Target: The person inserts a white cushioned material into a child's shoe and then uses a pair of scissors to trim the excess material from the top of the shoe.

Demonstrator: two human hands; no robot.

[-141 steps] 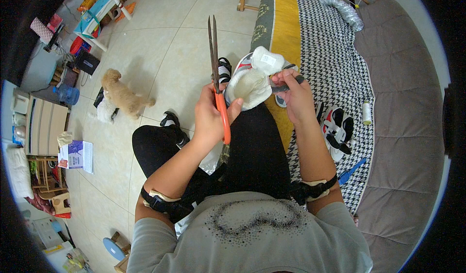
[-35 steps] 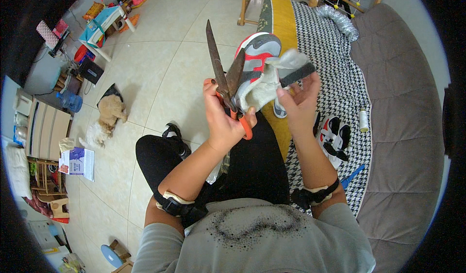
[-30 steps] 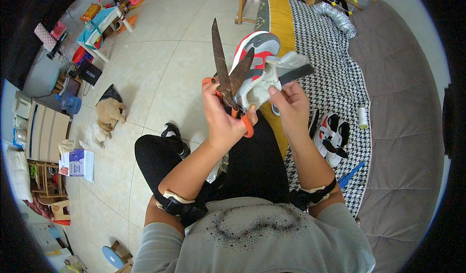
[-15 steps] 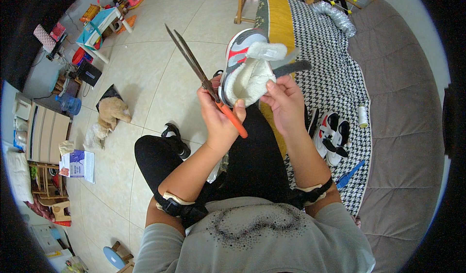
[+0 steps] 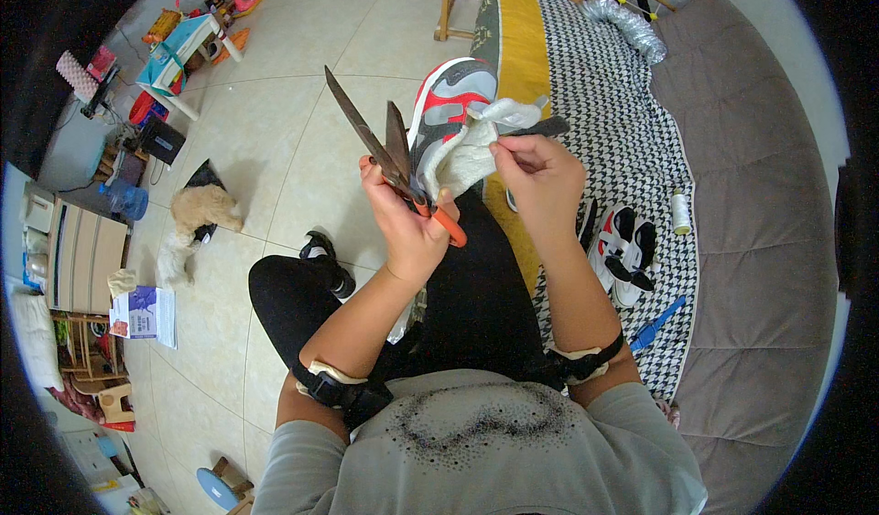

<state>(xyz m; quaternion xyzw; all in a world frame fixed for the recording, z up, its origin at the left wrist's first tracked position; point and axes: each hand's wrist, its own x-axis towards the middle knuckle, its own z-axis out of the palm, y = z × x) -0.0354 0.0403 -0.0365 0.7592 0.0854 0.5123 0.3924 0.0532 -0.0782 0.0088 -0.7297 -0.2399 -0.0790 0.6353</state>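
The person sits with legs stretched over the tiled floor (image 5: 275, 149), both hands raised in front of the chest. The left hand (image 5: 407, 227) is clenched around the orange handles of a long pair of scissors (image 5: 389, 162), whose dark blades stand parted and point up and away to the left. The right hand (image 5: 540, 181) pinches a white insole (image 5: 467, 149) that hangs partly out of a grey, white and red sneaker (image 5: 449, 112); the shoe is held up in the air above the knees, just beside the scissor blades, though I cannot quite tell whether a blade touches the insole. A dark strip (image 5: 540, 128) juts out past the right fingertips. To the right lies a black-and-white patterned mat (image 5: 613, 103) with a yellow band along its near edge; on it rest a second pair of black and white shoes (image 5: 623, 249), a spool of pale thread (image 5: 679, 211) near its right edge, and a blue tool (image 5: 657, 323) at its lower corner. Over on the floor to the left a small tan dog (image 5: 197, 217) lies well apart from the person.
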